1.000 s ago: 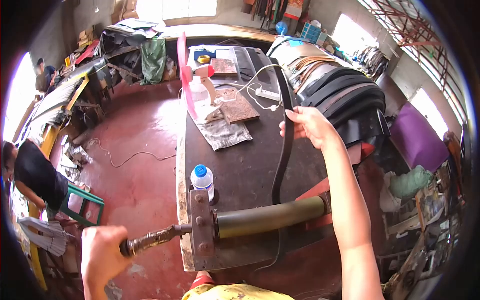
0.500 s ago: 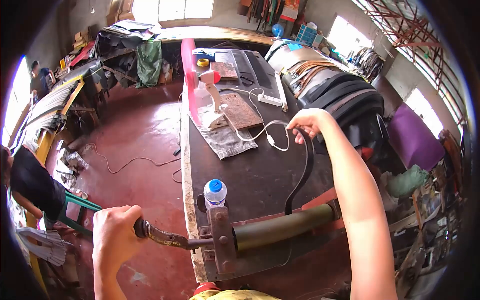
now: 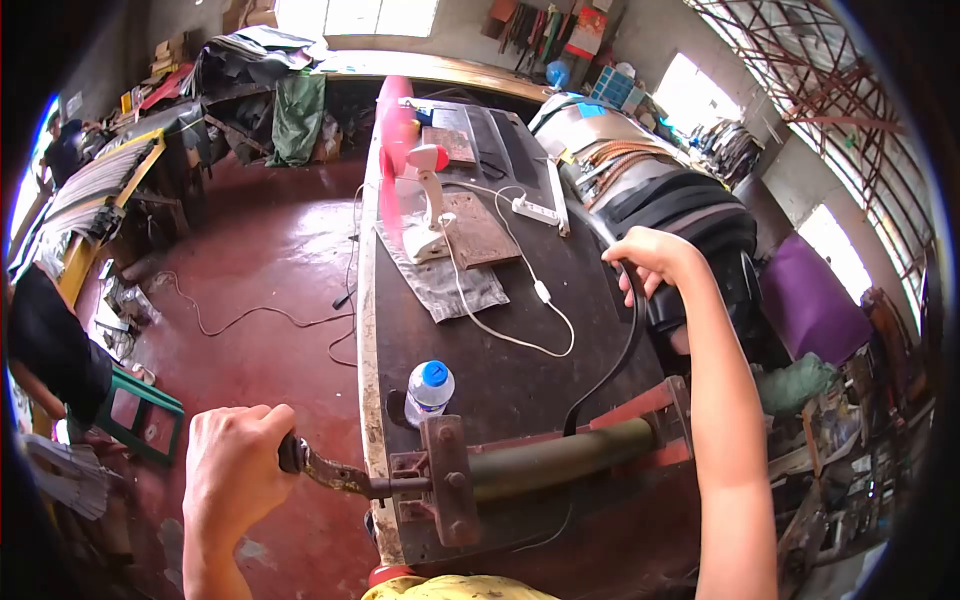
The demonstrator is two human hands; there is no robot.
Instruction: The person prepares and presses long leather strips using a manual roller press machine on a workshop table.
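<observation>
My left hand (image 3: 238, 455) is wrapped around the grip of a rusty crank handle (image 3: 338, 476) beyond the table's left edge. The crank joins a metal bracket (image 3: 450, 482) at one end of a long olive-brown roller (image 3: 560, 459), mounted across the near part of the table. Over the right side of the table, my right hand (image 3: 650, 262) pinches the upper end of a long black strap (image 3: 612, 368). From there the strap curves down behind the roller; a thin dark length also shows below it. A water bottle with a blue cap (image 3: 429, 392) stands behind the bracket.
A fan with pink blades (image 3: 430, 190) stands on a grey cloth (image 3: 450, 288), beside a brown board (image 3: 484, 230). A white power strip (image 3: 537, 211) and its cord lie behind. Rolled black material (image 3: 690, 205) is stacked at right. A person (image 3: 55, 340) is by a green stool (image 3: 140, 415).
My right hand has moved right and slightly down with the strap. The white cord, earlier beside that hand, now lies in a loop on the table. My left hand stays on the crank.
</observation>
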